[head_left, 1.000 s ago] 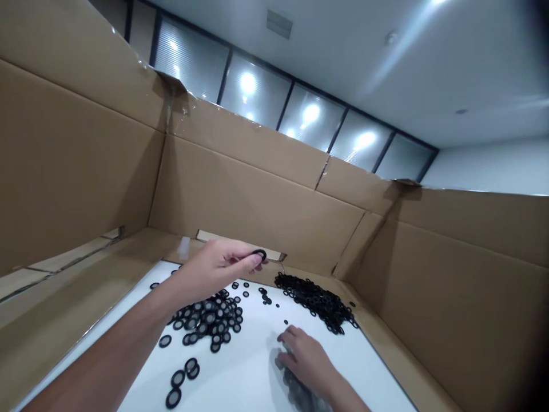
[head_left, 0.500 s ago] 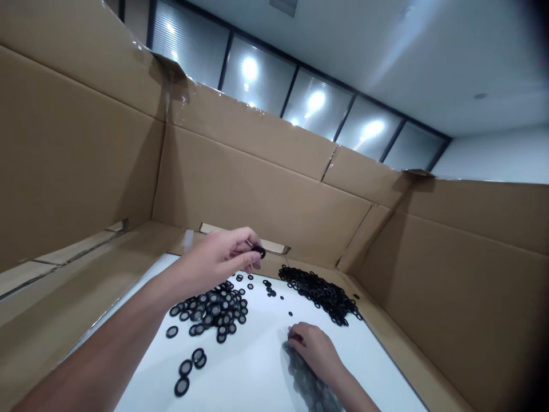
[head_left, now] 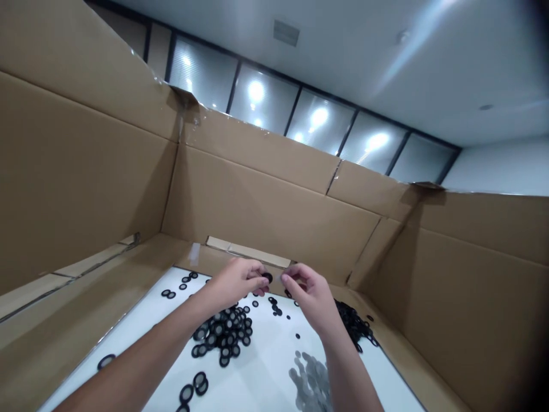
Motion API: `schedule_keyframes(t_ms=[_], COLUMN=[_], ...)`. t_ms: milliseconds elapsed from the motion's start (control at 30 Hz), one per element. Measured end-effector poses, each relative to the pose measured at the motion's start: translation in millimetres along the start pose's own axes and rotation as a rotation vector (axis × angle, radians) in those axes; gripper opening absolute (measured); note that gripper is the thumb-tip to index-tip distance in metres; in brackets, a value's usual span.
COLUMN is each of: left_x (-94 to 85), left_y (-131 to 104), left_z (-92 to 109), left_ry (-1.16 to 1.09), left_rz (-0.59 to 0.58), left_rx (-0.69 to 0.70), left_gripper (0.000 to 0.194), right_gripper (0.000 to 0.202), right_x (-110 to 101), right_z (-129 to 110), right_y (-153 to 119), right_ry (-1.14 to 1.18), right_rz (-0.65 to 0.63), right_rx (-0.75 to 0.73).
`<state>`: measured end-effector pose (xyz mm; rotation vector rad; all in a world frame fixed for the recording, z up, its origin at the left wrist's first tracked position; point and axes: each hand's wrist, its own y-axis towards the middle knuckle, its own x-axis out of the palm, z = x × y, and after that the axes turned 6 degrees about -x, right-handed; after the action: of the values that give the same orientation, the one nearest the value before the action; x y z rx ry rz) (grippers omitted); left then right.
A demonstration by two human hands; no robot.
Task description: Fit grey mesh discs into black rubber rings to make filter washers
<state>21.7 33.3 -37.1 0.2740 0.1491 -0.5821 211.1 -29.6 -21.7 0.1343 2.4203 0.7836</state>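
Note:
My left hand [head_left: 246,277] pinches a small black ring [head_left: 267,277] between thumb and fingertips, above the far edge of a white board [head_left: 266,366]. Close to its right, my right hand [head_left: 305,286] has thumb and fingers pressed together on a small pale disc [head_left: 282,278]; the disc and ring are slightly apart. Below the left hand lies a pile of black rings with grey centres [head_left: 227,335]. Translucent grey discs [head_left: 311,380] are heaped beside the right forearm. A heap of plain black rings [head_left: 354,323] is partly hidden behind that forearm.
Tall cardboard walls [head_left: 266,194] surround the board on the left, far and right sides. Several loose ringed discs lie at the left of the board, and a few small black pieces [head_left: 275,307] lie near its far middle.
My right hand has risen from the grey discs to beside my left hand, now with a pale disc at its fingertips. The view has tilted up a little.

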Motion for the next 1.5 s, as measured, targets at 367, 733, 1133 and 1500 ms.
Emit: schedule_keyframes(t_ms=[367,733,1133,1500], left_x=[-13.2,-18.8,-18.1,-12.6], left_y=[2.4,-8.1,-10.5,-10.4], left_z=[1.1,13.2,15.4,17.6], left_ry=[-0.266,-0.251,-0.252,-0.264], left_rz=[-0.065,-0.143,-0.126,-0.030], left_rx=[-0.072,-0.024,0.040,0.025], left_gripper=[0.028,0.030,0.030,0.030], right_gripper=[0.014,0.011,0.016,0.019], right_x=[27.4,18.9,15.2,16.6], right_z=[3.0,-15.5,-22.0,-17.8], right_y=[31.4,22.0,15.1,13.9], right_ry=[-0.004,-0.100,-0.243,-0.430], right_rz=[0.041,0.065,0.074,0.167], right_rx=[-0.095,-0.276,-0.379,-0.509])
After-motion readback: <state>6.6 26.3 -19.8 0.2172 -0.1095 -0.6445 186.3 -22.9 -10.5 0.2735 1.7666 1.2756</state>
